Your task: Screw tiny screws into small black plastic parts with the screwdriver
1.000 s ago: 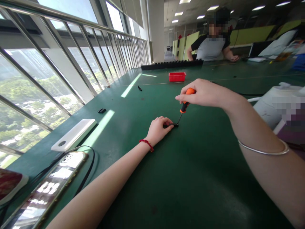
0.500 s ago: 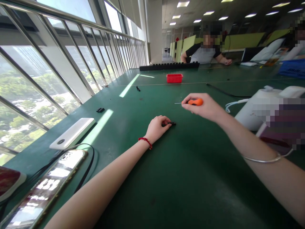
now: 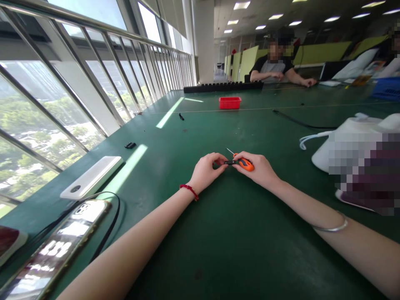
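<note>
Near the middle of the green table (image 3: 200, 233), my left hand (image 3: 208, 168) pinches the left end of a small black part (image 3: 230, 162). My right hand (image 3: 258, 168) holds a screwdriver with an orange and black handle (image 3: 246, 164), its thin metal shaft pointing up and to the left. The right fingertips also touch the right end of the black part, so it lies between both hands. Fingers hide both ends of the part.
Beyond my hands sit a red box (image 3: 230, 103) and a long black strip (image 3: 223, 87). Small black pieces (image 3: 130, 145), a white power bank (image 3: 92, 177) and a phone (image 3: 59, 250) are left. A white bag (image 3: 350, 141) stands right. A person (image 3: 278, 66) sits opposite.
My right hand has come left and nearer with the screwdriver, down to the black part at my left hand. The person opposite has moved both arms to the right.
</note>
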### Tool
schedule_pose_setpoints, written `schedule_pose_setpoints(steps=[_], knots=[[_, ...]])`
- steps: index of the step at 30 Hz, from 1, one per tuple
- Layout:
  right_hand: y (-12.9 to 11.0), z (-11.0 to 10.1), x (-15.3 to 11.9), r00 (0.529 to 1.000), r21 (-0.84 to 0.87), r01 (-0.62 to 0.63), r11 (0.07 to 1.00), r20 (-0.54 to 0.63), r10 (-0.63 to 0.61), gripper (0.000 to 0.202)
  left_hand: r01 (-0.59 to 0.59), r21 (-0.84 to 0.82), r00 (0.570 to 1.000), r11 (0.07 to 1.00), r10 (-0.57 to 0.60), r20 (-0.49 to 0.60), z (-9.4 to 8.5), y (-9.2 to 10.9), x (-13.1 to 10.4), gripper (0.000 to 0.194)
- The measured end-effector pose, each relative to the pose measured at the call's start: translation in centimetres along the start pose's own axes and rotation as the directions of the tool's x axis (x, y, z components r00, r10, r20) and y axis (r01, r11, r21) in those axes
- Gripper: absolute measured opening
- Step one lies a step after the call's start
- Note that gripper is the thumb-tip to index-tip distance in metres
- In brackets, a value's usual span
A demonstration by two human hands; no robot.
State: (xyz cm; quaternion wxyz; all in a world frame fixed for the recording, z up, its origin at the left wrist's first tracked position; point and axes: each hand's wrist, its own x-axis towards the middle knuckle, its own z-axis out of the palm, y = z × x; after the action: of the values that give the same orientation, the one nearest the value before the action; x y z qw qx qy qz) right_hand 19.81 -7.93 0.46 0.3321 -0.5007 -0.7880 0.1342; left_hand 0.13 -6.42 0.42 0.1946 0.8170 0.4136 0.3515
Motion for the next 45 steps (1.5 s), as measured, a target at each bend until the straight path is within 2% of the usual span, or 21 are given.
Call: schedule_pose_setpoints(steps=[6, 13, 18, 24, 39, 45], knots=[[-0.06, -0.03, -0.24, 0.999, -0.012, 0.036, 0.999, 0.031, -0.036, 0.014, -0.054, 0.040, 0.997, 0.998, 0.056, -0.046, 0.03, 0.10, -0.09, 0.015], [0.12, 0.02, -0.22, 0.997, 0.000, 0.065, 0.998, 0.049, -0.065, 0.013, -0.069, 0.062, 0.998, 0.996, 0.069, -0.002, -0.08, 0.29, -0.10, 0.011], [0.18, 0.05, -0.24, 0.996, 0.005, 0.058, 0.998, 0.064, -0.058, 0.014, -0.093, 0.061, 0.995, 0.994, 0.094, -0.013, -0.02, 0.22, -0.09, 0.012], [0.58, 0.43, -0.21, 0.996, -0.010, 0.086, 0.996, 0.019, -0.086, 0.013, -0.109, 0.097, 0.994, 0.989, 0.111, -0.013, 0.12, 0.04, -0.06, 0.010], [0.70, 0.54, -0.16, 0.997, -0.039, 0.076, 0.996, 0.028, -0.075, 0.015, -0.117, 0.107, 0.991, 0.987, 0.122, -0.047, 0.23, -0.01, -0.06, 0.011], [0.54, 0.52, -0.18, 0.999, -0.102, 0.041, 0.994, 0.006, -0.041, 0.013, -0.099, 0.101, 0.987, 0.990, 0.111, -0.118, 0.18, 0.09, -0.10, 0.010]])
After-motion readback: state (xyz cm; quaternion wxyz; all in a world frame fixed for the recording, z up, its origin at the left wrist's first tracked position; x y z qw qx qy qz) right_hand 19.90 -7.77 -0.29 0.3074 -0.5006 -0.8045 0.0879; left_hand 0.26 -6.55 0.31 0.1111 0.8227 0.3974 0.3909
